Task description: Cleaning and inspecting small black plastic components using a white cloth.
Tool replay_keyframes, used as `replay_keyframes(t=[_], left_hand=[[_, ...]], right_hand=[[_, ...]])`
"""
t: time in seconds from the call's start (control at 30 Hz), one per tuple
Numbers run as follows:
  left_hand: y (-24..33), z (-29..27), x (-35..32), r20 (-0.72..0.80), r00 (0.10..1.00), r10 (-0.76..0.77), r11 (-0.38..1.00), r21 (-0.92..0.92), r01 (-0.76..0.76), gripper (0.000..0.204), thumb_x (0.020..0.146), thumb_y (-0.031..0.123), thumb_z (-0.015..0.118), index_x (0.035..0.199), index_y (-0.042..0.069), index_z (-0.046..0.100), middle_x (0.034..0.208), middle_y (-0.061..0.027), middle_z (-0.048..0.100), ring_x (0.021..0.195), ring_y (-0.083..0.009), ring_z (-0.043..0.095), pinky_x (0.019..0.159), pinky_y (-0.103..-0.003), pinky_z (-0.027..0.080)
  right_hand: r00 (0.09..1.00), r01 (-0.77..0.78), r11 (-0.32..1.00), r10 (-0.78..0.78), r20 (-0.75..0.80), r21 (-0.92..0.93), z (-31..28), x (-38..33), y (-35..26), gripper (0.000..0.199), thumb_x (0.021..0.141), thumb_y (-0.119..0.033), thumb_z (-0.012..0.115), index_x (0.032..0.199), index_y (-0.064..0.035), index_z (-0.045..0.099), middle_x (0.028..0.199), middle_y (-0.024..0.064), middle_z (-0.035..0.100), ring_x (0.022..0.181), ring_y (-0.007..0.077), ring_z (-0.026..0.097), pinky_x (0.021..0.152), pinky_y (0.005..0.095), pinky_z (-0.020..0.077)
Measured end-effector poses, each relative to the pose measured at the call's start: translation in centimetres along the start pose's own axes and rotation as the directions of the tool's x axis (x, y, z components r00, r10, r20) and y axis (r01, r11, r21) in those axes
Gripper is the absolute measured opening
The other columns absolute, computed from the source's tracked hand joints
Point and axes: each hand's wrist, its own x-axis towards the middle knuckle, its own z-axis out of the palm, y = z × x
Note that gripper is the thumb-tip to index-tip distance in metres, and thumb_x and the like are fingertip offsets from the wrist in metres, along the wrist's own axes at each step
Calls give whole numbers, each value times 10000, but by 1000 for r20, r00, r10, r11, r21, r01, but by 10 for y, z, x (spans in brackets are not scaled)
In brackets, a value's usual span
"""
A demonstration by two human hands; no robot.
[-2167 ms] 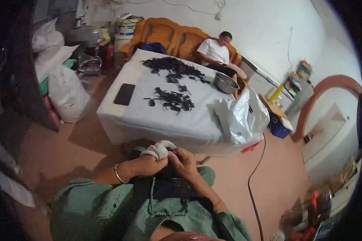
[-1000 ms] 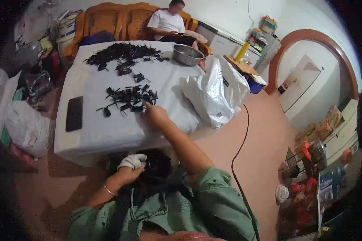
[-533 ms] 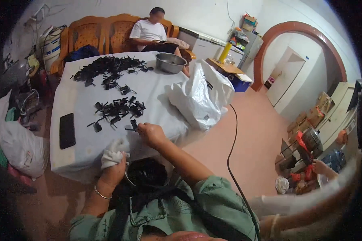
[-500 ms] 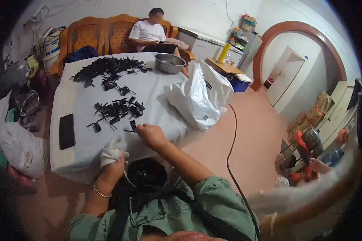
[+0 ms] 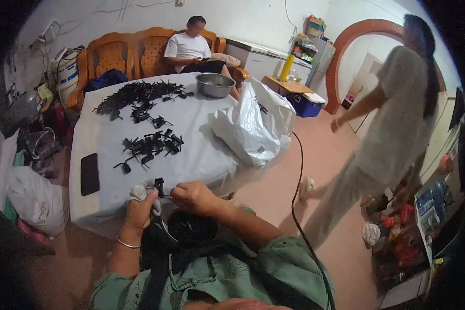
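Note:
My left hand (image 5: 139, 209) holds a white cloth (image 5: 139, 192) at the near edge of the white-covered table (image 5: 201, 155). My right hand (image 5: 190, 196) pinches a small black plastic part (image 5: 159, 186) against the cloth, so both hands meet on it. A small heap of the same black parts (image 5: 151, 147) lies just beyond my hands. A bigger heap of parts (image 5: 134, 95) lies at the table's far end. A dark bundle (image 5: 191, 232) rests on my lap.
A black phone (image 5: 90, 173) lies at the table's left. A metal bowl (image 5: 215, 84) and a white plastic bag (image 5: 253, 126) sit at the right. One person sits on the wooden sofa (image 5: 187, 49); another person (image 5: 382, 139) walks past on the right. A black cable (image 5: 299, 206) trails on the floor.
My right hand pulled back from the small heap with a black part and met the left hand with the cloth. A person has walked into view on the right.

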Motion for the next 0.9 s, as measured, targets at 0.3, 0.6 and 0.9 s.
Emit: replay_keyframes(t=[0.3,0.6,0.9], left_hand=[[16,5,-13,83,970,227,490,851,-187,295,800,173,583,1042,15,525,924,-154,576,863,-258,560,753,-336,439],[-8,4,-20,395,915,80,985,108,-132,294,810,70,570,1088,44,478,955,-37,546,852,-119,520,689,-255,443],[-23,-4,-22,208,932,297,913,225,-341,264,843,110,506,1095,31,497,982,-51,564,886,-157,542,762,-314,458]], right_hand=[[970,87,979,-42,239,-182,-7,5,-20,162,685,-137,551,801,-55,475,700,90,500,635,293,546,558,404,444],[956,96,993,-111,270,70,1,4,-31,159,717,-145,523,840,-54,477,758,128,528,686,326,559,571,432,446],[992,76,947,-39,-123,312,14,0,-36,137,732,-112,621,839,-55,558,672,107,547,600,308,555,514,378,443]])
